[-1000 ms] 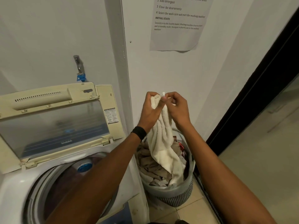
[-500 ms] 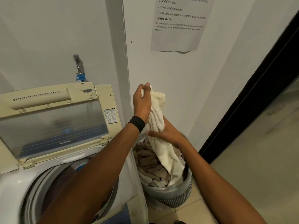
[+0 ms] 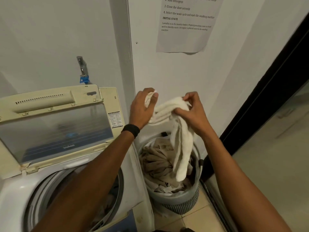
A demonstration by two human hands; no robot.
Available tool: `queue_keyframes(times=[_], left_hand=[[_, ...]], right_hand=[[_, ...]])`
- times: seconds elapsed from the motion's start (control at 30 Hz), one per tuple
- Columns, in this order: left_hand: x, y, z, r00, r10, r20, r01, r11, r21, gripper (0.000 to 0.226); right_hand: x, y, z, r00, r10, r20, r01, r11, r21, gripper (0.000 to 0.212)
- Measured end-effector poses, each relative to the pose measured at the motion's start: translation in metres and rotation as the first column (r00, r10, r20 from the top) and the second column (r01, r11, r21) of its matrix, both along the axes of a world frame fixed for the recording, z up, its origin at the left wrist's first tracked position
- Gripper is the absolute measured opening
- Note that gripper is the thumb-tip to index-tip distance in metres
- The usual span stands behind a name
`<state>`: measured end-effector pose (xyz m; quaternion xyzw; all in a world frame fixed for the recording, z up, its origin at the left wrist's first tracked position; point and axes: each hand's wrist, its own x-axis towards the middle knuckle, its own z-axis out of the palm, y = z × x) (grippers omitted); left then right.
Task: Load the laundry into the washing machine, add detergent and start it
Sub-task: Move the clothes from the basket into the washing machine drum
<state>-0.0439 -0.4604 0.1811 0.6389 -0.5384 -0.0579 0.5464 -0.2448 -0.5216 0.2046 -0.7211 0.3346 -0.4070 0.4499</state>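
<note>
A cream towel (image 3: pixel 181 139) hangs over the grey laundry basket (image 3: pixel 177 200), its lower end dangling among the beige clothes (image 3: pixel 155 162) inside. My left hand (image 3: pixel 142 108) grips one end of the towel, and my right hand (image 3: pixel 192 111) grips it further along. Between the two hands the towel is stretched out. To the left stands the top-loading washing machine (image 3: pixel 18 193) with its lid (image 3: pixel 55 124) raised. Its drum (image 3: pixel 107 203) is open, with some dark laundry showing inside, partly hidden by my left forearm.
A tap with a blue fitting (image 3: pixel 82 71) sticks out of the wall behind the machine. A printed instruction sheet (image 3: pixel 187 25) hangs on the wall above the basket. A dark door frame (image 3: pixel 267 101) runs along the right, with tiled floor (image 3: pixel 194 220) below.
My right hand has come up from the middle of the towel and moved right, spreading the towel between both hands. My left hand has dropped a little. More of the towel is out of the basket.
</note>
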Motion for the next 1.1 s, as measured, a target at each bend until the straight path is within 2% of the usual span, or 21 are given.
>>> queue_keyframes(times=[0.07, 0.1, 0.2, 0.27, 0.33, 0.4, 0.47, 0.5, 0.57, 0.63, 0.73, 0.8, 0.87, 0.9, 1.0, 1.1], left_hand=[[-0.019, 0.0, -0.004, 0.981, -0.194, -0.01, 0.195, 0.981, 0.022, 0.046], [-0.027, -0.001, -0.005, 0.973, -0.232, -0.025, 0.232, 0.972, 0.026, 0.046], [-0.035, -0.001, -0.004, 0.988, -0.139, -0.061, 0.14, 0.99, 0.005, 0.038], [-0.03, -0.001, -0.003, 0.994, -0.072, -0.077, 0.072, 0.997, -0.003, 0.036], [-0.028, -0.003, 0.002, 0.989, -0.023, -0.147, 0.018, 0.999, -0.037, 0.033], [-0.024, -0.006, 0.009, 0.971, 0.026, -0.238, -0.046, 0.996, -0.078, 0.035], [-0.016, -0.009, 0.015, 0.956, 0.065, -0.286, -0.101, 0.989, -0.112, 0.04], [-0.01, -0.01, 0.016, 0.955, 0.085, -0.284, -0.122, 0.986, -0.116, 0.041], [0.0, -0.007, 0.014, 0.956, 0.122, -0.265, -0.153, 0.983, -0.1, 0.041], [0.004, -0.003, 0.004, 0.954, 0.146, -0.261, -0.169, 0.983, -0.069, 0.037], [-0.001, 0.001, -0.008, 0.961, 0.132, -0.243, -0.148, 0.988, -0.05, 0.03], [-0.011, 0.002, -0.009, 0.964, 0.058, -0.26, -0.076, 0.995, -0.057, 0.02], [-0.023, 0.003, -0.004, 0.951, -0.051, -0.306, 0.027, 0.996, -0.082, 0.012], [-0.029, 0.005, -0.002, 0.939, -0.089, -0.331, 0.058, 0.993, -0.104, 0.016], [-0.028, 0.018, -0.004, 0.915, -0.055, -0.4, 0.004, 0.992, -0.127, 0.027], [-0.006, 0.049, -0.017, 0.893, 0.079, -0.442, -0.132, 0.987, -0.089, 0.021]], right_hand=[[0.016, 0.005, 0.013, 0.996, -0.01, 0.093, 0.008, 1.0, 0.02, 0.035], [0.022, 0.007, 0.013, 0.994, 0.0, 0.108, -0.006, 0.999, 0.047, 0.03], [0.02, 0.004, 0.0, 0.967, 0.091, 0.24, -0.147, 0.962, 0.229, 0.019], [0.015, 0.005, -0.012, 0.926, 0.18, 0.333, -0.289, 0.904, 0.314, 0.034], [0.01, 0.009, -0.031, 0.951, 0.226, 0.209, -0.275, 0.93, 0.246, 0.052], [0.004, 0.023, -0.058, 0.967, 0.254, -0.034, -0.242, 0.949, 0.203, 0.063], [-0.003, 0.031, -0.093, 0.946, 0.25, -0.205, -0.199, 0.95, 0.243, 0.059], [-0.007, 0.033, -0.106, 0.952, 0.211, -0.222, -0.155, 0.957, 0.244, 0.048], [-0.012, 0.033, -0.11, 0.986, 0.043, -0.159, -0.006, 0.974, 0.225, 0.033], [-0.012, 0.028, -0.091, 0.992, -0.124, 0.014, 0.117, 0.96, 0.255, 0.041], [-0.004, 0.02, -0.048, 0.926, -0.245, 0.288, 0.149, 0.936, 0.318, 0.042], [0.009, 0.019, -0.024, 0.914, -0.209, 0.347, 0.101, 0.947, 0.305, 0.031], [0.028, 0.025, -0.008, 0.921, -0.123, 0.369, -0.007, 0.944, 0.331, 0.032], [0.036, 0.029, -0.004, 0.922, -0.076, 0.38, -0.063, 0.937, 0.343, 0.034], [0.056, 0.044, -0.001, 0.93, -0.004, 0.369, -0.139, 0.922, 0.361, 0.037], [0.081, 0.064, -0.009, 0.956, 0.076, 0.282, -0.189, 0.897, 0.399, 0.037]])
